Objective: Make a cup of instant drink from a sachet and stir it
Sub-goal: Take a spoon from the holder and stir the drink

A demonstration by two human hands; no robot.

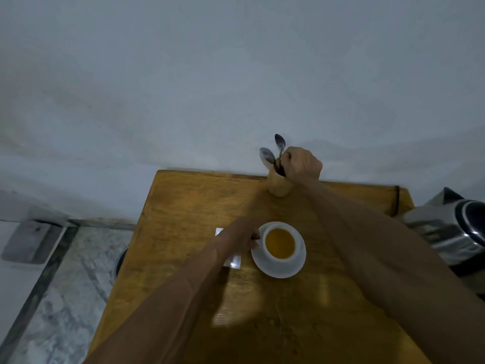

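Note:
A white cup (280, 243) full of orange-brown drink stands on a white saucer (286, 269) in the middle of the wooden table (183, 206). My left hand (240, 236) rests at the cup's left side, fingers on its handle. Under that hand lies a silvery sachet (233, 261), partly hidden. At the table's far edge stands a tan holder (278, 186) with two metal spoons (267, 156) sticking up. My right hand (301, 164) is over the holder, fingers closed around a spoon handle.
A steel kettle (454, 229) with a black lid sits at the table's right edge, close to my right forearm. A grey wall runs directly behind the table. Marble floor and a dark round object (120, 258) lie to the left.

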